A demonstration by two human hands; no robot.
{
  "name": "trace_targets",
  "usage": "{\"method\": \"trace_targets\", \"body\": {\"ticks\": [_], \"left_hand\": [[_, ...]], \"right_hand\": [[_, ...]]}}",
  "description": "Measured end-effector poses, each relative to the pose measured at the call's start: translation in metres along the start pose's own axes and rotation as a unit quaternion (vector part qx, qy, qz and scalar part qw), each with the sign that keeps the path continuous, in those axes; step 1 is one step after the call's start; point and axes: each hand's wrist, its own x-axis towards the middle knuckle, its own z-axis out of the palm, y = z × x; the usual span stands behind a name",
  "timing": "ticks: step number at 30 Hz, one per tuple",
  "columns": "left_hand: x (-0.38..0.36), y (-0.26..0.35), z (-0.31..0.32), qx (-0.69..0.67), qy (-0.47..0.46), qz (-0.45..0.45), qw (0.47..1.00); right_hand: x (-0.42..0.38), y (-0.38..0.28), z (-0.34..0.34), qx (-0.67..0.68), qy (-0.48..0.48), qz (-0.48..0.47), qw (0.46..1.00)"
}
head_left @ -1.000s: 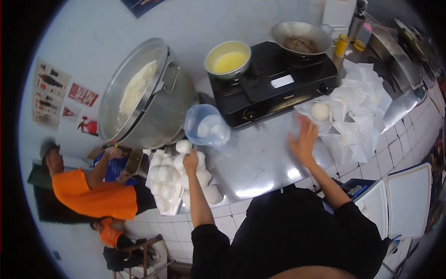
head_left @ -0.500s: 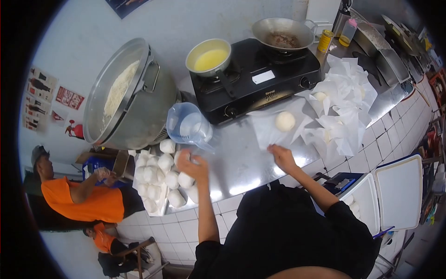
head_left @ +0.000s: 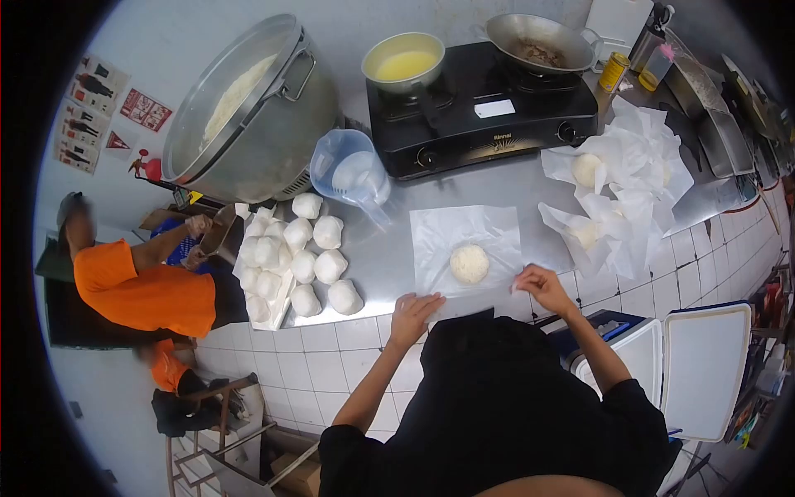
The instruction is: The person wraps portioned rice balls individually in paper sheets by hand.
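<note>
On a square sheet of white paper (head_left: 431, 233) in front of me sits a round, grainy white ball (head_left: 469, 264) that looks like pressed rice. My left hand (head_left: 414, 318) holds the sheet's near left edge, thumb hidden. At the near right corner, my right hand (head_left: 542, 289) pinches the paper between thumb and fingers. Both hands are apart from the ball. Left of the sheet lie several white rounded lumps (head_left: 329, 266), partly stacked. On the right, several balls in crumpled white paper (head_left: 646, 157) are grouped together.
A blue-tinted plastic jug (head_left: 352, 170) stands behind the lumps, beside a large pot (head_left: 290, 137). The black gas stove (head_left: 489, 112) carries a pan of yellow liquid (head_left: 406, 66) and a wok (head_left: 542, 54). A person in an orange shirt (head_left: 141, 286) stands at left.
My left hand has left the white lumps and moved right to the paper. The ball and sheet now lie closer to me. My right hand keeps a pinch at the paper. The camera view has shifted.
</note>
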Motion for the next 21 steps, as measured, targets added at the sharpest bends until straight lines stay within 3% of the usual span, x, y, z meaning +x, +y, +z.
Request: {"method": "trace_targets", "body": {"ticks": [1,2,5,6,11,14,21], "left_hand": [[-0.002,0.002,-0.002,-0.005,0.005,0.000,1.000],[0.002,0.006,0.000,-0.048,0.078,-0.027,0.995],[0.015,0.003,0.010,-0.246,0.159,-0.242,0.925],[0.026,0.004,0.000,-0.258,0.131,-0.295,0.911],[0.056,-0.009,0.004,-0.219,0.154,-0.294,0.918],[0.066,-0.011,0.012,-0.159,0.176,-0.301,0.924],[0.072,-0.015,0.005,-0.115,0.155,-0.347,0.918]], "right_hand": [[0.002,0.001,-0.004,0.056,0.020,0.009,0.998],[0.004,0.003,-0.006,0.111,0.040,0.018,0.993],[0.021,0.004,-0.002,0.078,0.101,0.028,0.991],[0.028,0.001,0.000,0.069,0.117,0.025,0.990],[0.054,0.003,0.029,0.089,0.223,-0.032,0.970],[0.057,0.011,0.036,-0.019,0.270,-0.043,0.962],[0.053,0.009,0.036,-0.027,0.282,0.005,0.959]]}}
